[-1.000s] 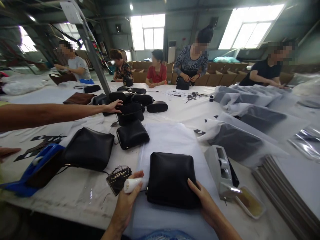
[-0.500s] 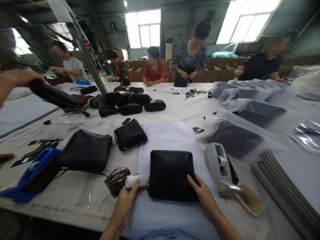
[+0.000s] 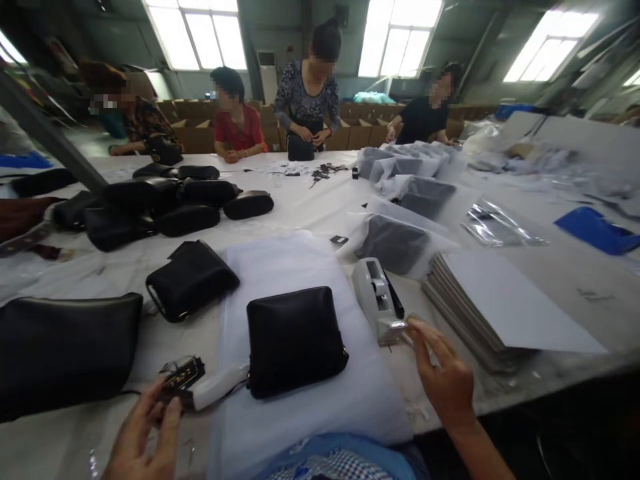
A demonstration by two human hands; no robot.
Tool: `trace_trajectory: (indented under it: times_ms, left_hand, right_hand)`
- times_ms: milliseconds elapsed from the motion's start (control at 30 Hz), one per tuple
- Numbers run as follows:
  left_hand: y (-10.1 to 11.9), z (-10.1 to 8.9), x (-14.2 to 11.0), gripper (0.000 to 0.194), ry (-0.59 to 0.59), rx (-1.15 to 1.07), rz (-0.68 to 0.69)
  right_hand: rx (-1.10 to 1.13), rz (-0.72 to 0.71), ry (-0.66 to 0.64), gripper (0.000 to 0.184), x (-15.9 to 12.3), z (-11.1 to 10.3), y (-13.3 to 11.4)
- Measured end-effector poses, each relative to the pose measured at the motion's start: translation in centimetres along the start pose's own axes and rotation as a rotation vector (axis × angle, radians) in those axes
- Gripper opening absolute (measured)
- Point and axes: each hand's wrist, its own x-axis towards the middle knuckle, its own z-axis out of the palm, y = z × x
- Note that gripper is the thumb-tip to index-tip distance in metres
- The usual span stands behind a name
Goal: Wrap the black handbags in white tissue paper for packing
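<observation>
A black zip pouch (image 3: 297,340) lies flat on a stack of white translucent plastic bags (image 3: 320,417) in front of me. From its left side runs a strap wrapped in white foam (image 3: 220,387). My left hand (image 3: 145,433) pinches the dark end of this strap between thumb and fingers. Black hang tags (image 3: 185,373) with gold print lie just beyond those fingers. My right hand (image 3: 447,377) is at the front cutting edge of a grey tape dispenser (image 3: 373,293), its fingertips pinched on the end of the clear tape (image 3: 400,325).
More black pouches (image 3: 193,280) lie to the left, with a pile of black bags (image 3: 187,220) behind. Bagged pouches (image 3: 395,243) stand beyond the dispenser. A stack of white boards (image 3: 520,300) is at right. Several co-workers are across the table.
My right hand has left the pouch and moved right to the tape dispenser. My left hand has shifted to the strap's dark end. The view has turned right; the pouch lies slightly tilted.
</observation>
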Motion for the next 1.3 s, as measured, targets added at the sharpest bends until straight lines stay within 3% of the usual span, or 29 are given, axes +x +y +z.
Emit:
trace_trajectory:
  times_ms: [67, 167, 233, 333, 400, 533, 633, 767, 867, 967, 1167, 1300]
  left_hand:
    - [2.5, 1.6, -0.5, 0.048, -0.140, 0.101, 0.254]
    - [5.3, 4.9, -1.0, 0.043, -0.276, 0.104, 0.644]
    - [6.1, 7.0, -1.0, 0.045, -0.330, 0.118, 0.786]
    - [6.3, 8.9, -0.9, 0.049, -0.392, 0.182, 0.835]
    - [6.2, 9.2, -0.9, 0.050, -0.411, 0.227, 0.832]
    - [6.1, 9.2, -1.1, 0.052, -0.407, 0.268, 0.830]
    - [6.1, 9.2, -1.3, 0.056, -0.383, 0.273, 0.840]
    - [6.0, 9.1, -1.1, 0.060, -0.369, 0.271, 0.857]
    - [5.8, 8.8, -0.6, 0.061, -0.372, 0.274, 0.888]
    - [5.4, 8.8, 0.2, 0.057, -0.357, 0.262, 0.946]
    - [3.3, 10.2, 2.3, 0.051, -0.312, 0.260, 1.103]
    - [1.4, 11.3, 3.3, 0.043, -0.273, 0.273, 1.205]
  right_hand:
    - [-0.127, 0.033, -0.028, 0.031, -0.4, -0.2, 2.3]
    - [-0.330, 0.032, -0.181, 0.049, -2.0, 0.6, 5.1]
    - [-0.440, 0.035, -0.291, 0.055, -3.2, 1.3, 6.2]
    - [-0.499, 0.035, -0.366, 0.057, -3.8, 1.6, 6.7]
    - [-0.451, 0.003, -0.294, 0.057, -2.8, 1.2, 6.3]
    - [-0.219, -0.084, -0.061, 0.047, 2.0, 0.6, 3.6]
    - [-0.027, -0.107, -0.008, 0.035, 6.6, 1.7, 0.1]
    - [0.216, -0.195, -0.198, 0.029, 12.0, 6.5, -4.8]
    - [0.254, -0.234, -0.412, 0.029, 15.3, 11.7, -7.8]
    - [0.204, -0.278, -0.540, 0.027, 17.7, 17.4, -9.7]
    - [0.098, -0.399, -0.640, 0.030, 19.4, 27.6, -10.8]
    - [-0.018, -0.392, -0.652, 0.040, 19.1, 32.1, -10.1]
